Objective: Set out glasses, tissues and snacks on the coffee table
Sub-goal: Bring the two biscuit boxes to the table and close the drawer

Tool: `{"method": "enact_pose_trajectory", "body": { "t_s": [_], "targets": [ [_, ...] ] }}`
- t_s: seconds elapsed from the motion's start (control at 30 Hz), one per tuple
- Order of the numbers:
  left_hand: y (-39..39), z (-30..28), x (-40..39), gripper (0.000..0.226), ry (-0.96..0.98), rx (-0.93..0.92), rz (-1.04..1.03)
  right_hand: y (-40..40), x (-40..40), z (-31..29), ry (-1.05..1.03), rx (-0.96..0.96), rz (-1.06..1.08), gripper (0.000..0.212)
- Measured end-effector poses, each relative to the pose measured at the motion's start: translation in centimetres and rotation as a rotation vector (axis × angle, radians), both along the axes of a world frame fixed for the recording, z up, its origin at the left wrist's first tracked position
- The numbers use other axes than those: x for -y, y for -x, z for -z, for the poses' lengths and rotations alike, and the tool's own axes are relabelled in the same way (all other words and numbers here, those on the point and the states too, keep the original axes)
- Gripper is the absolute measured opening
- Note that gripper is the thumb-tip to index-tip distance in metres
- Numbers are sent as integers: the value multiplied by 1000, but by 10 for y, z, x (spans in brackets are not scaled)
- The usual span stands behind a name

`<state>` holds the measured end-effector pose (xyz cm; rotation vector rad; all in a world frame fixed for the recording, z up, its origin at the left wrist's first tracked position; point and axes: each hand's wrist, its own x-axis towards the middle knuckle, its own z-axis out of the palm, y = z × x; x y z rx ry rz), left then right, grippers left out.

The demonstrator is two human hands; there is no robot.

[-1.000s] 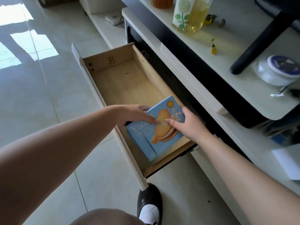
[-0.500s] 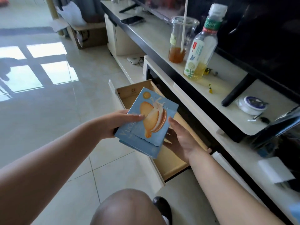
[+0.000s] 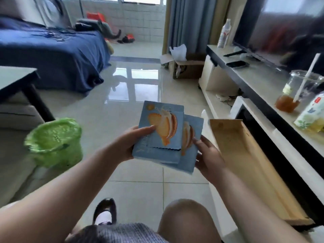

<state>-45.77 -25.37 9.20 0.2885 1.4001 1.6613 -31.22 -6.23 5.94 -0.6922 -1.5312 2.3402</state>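
Two blue biscuit boxes are stacked and held over the tiled floor, mid-frame. The upper blue biscuit box (image 3: 161,130) shows a sandwich biscuit picture and a torn perforated strip. The lower blue biscuit box (image 3: 188,155) sticks out to the right beneath it. My left hand (image 3: 128,142) grips the stack's left edge, thumb on top. My right hand (image 3: 208,158) holds the lower box from its right side and underneath. The dark-topped coffee table (image 3: 15,79) shows only a corner at the far left.
The wooden drawer (image 3: 249,165) stands pulled out, empty, to my right under the TV stand (image 3: 259,81), which carries a plastic cup with a straw (image 3: 296,92), a bottle and a TV. A green-lined bin (image 3: 52,141) stands at left. A blue-covered sofa and a cardboard box lie further off.
The boxes have been lifted out of the drawer and carried left, away from it. The view has swung up toward the room, and a second box now shows under the first.
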Motion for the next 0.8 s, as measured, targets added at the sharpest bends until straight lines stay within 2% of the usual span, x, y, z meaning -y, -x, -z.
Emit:
{"method": "enact_pose_trajectory", "body": {
  "t_s": [0.1,0.27,0.43,0.57,0.73,0.8],
  "targets": [
    [10,-14,70,65,-1,-27,-193,31,38,-18,-86,-20,-82,29],
    [-1,-37,183,70,19,-51,-502,73,108,-47,-108,-46,-237,37],
    [-32,-54,288,64,14,-60,-794,108,186,-70,-123,-100,-435,39],
    [-53,-64,358,43,88,-60,-1054,130,251,-83,-134,-106,-564,31],
    [-54,-64,431,34,181,-76,-1249,169,320,-79,-178,-53,-681,29],
    [-51,-61,458,41,222,-81,-1329,189,350,-76,-210,-23,-718,30]
  ]
}}
